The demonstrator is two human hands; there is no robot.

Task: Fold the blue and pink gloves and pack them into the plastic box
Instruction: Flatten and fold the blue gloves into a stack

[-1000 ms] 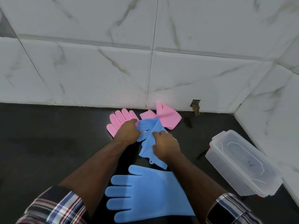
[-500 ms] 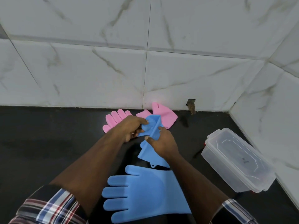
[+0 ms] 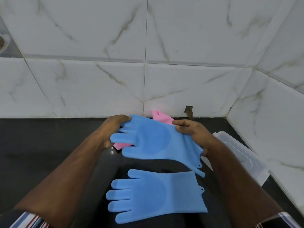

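Observation:
I hold a blue glove (image 3: 156, 140) spread flat in the air above the black counter. My left hand (image 3: 113, 129) grips its finger end and my right hand (image 3: 192, 132) grips its cuff side. A second blue glove (image 3: 153, 193) lies flat on the counter near me, fingers pointing left. Pink gloves lie behind the held one: one pink glove (image 3: 162, 118) shows against the wall, and a bit of the other pink glove (image 3: 120, 145) shows under the blue fingers. The clear plastic box (image 3: 243, 155) with its lid on sits at the right, partly hidden by my right forearm.
The black counter (image 3: 49, 145) ends at a white marble-tiled wall (image 3: 98, 79) behind and another tiled wall (image 3: 271, 120) at the right, forming a corner. A small hole (image 3: 189, 111) marks the base of the back wall.
The crumpled blue glove has been lifted off the counter and stretched out flat between both hands. My hands moved apart, and the view tilted up slightly.

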